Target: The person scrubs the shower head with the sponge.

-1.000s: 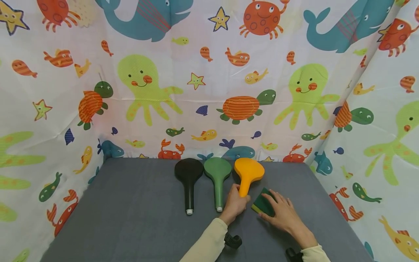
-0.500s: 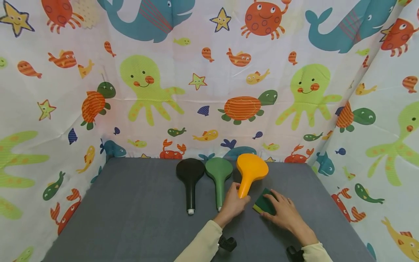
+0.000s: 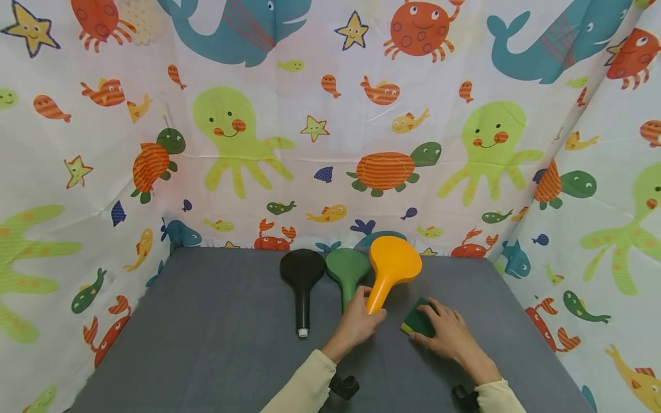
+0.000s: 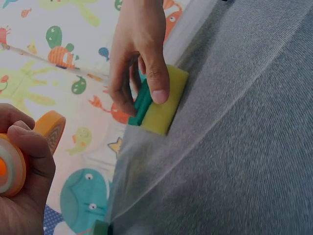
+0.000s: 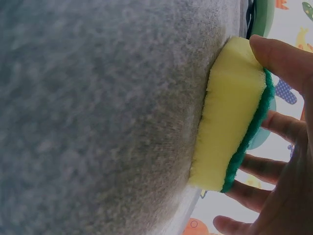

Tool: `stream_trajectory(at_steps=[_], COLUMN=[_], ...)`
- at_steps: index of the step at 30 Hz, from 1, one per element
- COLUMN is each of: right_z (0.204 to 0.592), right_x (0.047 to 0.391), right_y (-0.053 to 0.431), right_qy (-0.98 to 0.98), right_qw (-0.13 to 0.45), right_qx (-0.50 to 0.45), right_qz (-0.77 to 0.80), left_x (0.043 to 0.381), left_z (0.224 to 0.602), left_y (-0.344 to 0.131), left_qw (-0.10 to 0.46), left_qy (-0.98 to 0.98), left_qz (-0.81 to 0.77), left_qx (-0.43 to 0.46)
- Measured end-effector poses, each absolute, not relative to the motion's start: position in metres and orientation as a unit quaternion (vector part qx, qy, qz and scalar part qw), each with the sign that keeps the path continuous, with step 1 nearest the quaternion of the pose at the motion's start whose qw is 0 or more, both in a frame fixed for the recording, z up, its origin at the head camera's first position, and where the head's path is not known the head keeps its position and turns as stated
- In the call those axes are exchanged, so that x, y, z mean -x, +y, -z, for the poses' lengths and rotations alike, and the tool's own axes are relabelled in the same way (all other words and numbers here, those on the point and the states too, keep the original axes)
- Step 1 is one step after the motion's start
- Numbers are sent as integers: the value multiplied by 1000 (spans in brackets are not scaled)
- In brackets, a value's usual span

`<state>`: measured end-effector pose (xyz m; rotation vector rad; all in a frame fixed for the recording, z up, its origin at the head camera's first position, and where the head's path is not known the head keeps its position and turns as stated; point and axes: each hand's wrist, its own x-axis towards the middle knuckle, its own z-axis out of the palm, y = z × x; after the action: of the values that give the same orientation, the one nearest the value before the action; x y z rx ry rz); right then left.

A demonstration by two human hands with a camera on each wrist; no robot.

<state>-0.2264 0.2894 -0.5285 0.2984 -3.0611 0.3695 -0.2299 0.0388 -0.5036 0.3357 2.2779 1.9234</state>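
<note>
My left hand (image 3: 356, 318) grips the handle of an orange paddle-shaped thing (image 3: 396, 258) with a broad round head, tilted with its head raised toward the back wall. In the left wrist view the round handle end (image 4: 10, 169) points out of the fist, and the underside of the head (image 4: 55, 132) looks rough and brownish. My right hand (image 3: 449, 332) holds a sponge (image 3: 419, 318) on the table, thumb on one side and fingers on the other. The sponge has a yellow foam body (image 5: 227, 115) and a dark green scouring layer (image 5: 252, 132).
A black paddle-shaped thing (image 3: 302, 281) and a green one (image 3: 347, 268) lie side by side on the grey table (image 3: 217, 332), heads toward the back. The green one's handle is partly behind my left hand. A printed sea-animal curtain (image 3: 289, 115) hangs around the table.
My left hand has lifted the orange paddle-shaped thing and drawn it slightly left, now overlapping the green handle. The right hand and sponge have stayed nearly still.
</note>
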Motion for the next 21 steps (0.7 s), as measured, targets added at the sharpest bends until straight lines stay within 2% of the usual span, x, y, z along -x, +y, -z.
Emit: stream_trajectory(at_steps=[21], right_z=[530], right_x=[238], right_y=[286], right_qy=[-982], right_qw=[1], right_qx=[-95], right_qz=[-161], left_x=[216], left_z=[492], left_y=[1], left_qw=[65], left_qy=[762], left_qz=[-630], left_qx=[-134])
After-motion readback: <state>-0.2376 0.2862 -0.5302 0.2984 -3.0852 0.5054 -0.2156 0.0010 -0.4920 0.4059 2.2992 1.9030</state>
